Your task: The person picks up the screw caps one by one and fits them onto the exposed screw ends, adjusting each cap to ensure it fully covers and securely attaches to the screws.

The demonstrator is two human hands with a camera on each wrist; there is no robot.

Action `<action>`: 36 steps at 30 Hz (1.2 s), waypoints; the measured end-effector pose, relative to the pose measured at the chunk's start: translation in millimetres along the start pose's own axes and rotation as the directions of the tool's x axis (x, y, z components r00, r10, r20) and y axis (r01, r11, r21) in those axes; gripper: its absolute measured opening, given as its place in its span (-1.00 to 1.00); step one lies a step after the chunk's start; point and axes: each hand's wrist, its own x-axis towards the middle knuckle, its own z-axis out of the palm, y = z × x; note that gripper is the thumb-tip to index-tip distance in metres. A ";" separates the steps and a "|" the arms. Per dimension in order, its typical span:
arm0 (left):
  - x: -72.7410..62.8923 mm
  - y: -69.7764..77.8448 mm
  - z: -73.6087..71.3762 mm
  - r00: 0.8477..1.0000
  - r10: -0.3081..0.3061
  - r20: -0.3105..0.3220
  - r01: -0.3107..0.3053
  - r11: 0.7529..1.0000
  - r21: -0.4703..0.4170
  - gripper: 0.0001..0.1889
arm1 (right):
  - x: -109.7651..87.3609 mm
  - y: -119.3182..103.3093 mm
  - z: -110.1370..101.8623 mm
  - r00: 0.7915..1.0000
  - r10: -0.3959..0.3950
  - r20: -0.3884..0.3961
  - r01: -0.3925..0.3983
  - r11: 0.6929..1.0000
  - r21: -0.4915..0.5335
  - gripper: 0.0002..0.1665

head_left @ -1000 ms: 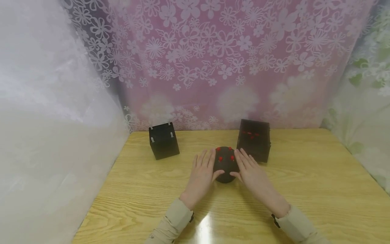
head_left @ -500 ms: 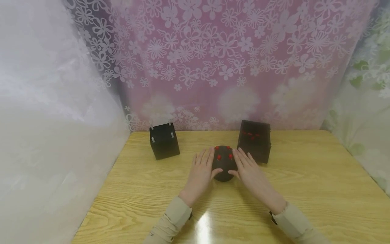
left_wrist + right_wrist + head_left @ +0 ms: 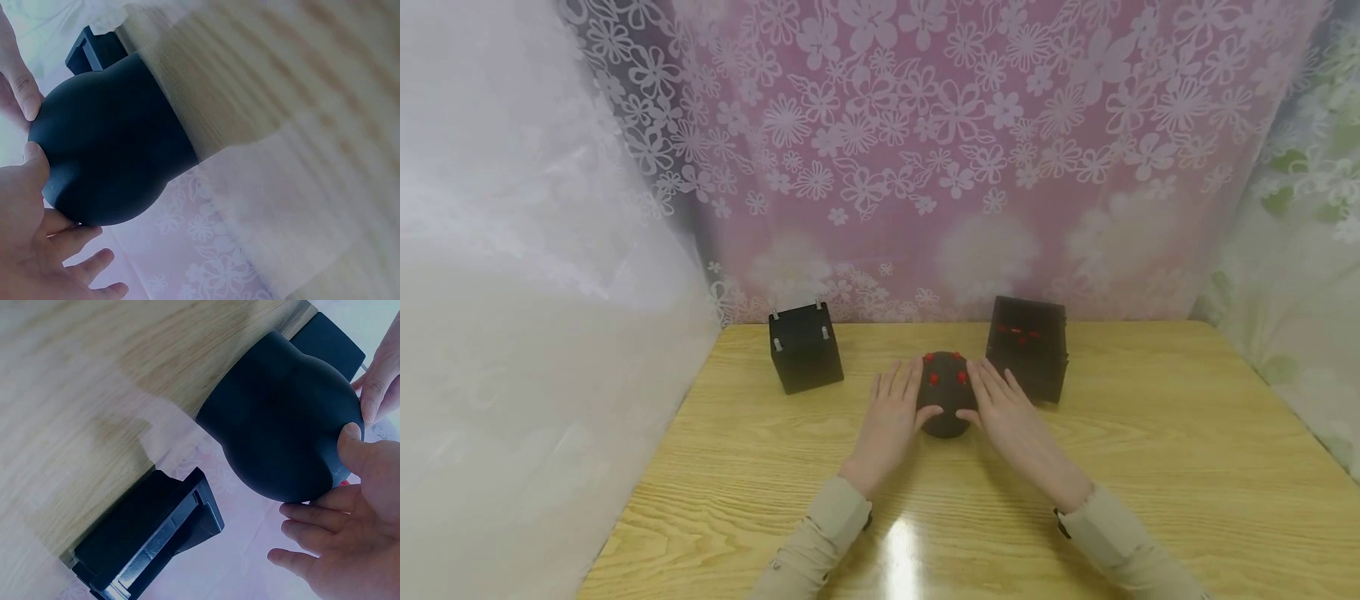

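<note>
Toward the far edge of the worktop (image 3: 1165, 433): sliding, it seems.
There the rounded black object (image 3: 946, 398) stands between your left hand (image 3: 889, 418) and right hand (image 3: 1011, 421), straight fingers against its sides. Next likely calls for even pressure. Since a second ago, it sits slightly nearer that edge.

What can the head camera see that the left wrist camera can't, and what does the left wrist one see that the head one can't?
Only the head view: red knobs on the round black thing, the black box with silver pegs, and the sleeves.
Only the left wrist view: the black thing's lower part, narrower than its round top.
Both: that thing, left hand, right hand, another black box, and the table.
</note>
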 end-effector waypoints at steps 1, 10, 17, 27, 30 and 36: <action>0.8 -0.7 0.6 1.000 0.000 0.001 0.000 1.000 0.001 -0.14 | 1.1 0.2 0.3 1.000 0.000 0.001 0.000 1.000 -0.001 -0.05; 10.4 -6.3 1.1 1.000 -0.025 0.014 0.025 0.999 -0.027 -0.15 | 12.0 4.7 5.8 1.000 0.006 0.002 -0.006 1.000 -0.018 -0.06; 19.8 -13.0 4.1 0.999 -0.030 0.015 0.031 0.999 -0.023 -0.15 | 21.3 9.7 14.3 0.999 0.035 0.038 -0.034 0.999 -0.023 -0.06; 28.9 -19.6 6.7 0.999 -0.031 0.021 0.031 0.999 -0.032 -0.15 | 30.6 15.7 21.2 0.995 0.060 0.074 -0.059 0.998 -0.021 -0.05; 31.4 -21.2 8.1 0.999 -0.032 0.023 0.033 0.999 -0.041 -0.15 | 32.9 16.9 21.6 0.993 0.074 0.096 -0.073 0.997 -0.014 -0.05; 38.2 -25.2 13.3 1.000 -0.021 -0.007 0.021 0.999 -0.050 -0.17 | 37.2 20.9 24.1 0.991 0.083 0.109 -0.081 0.996 -0.027 -0.05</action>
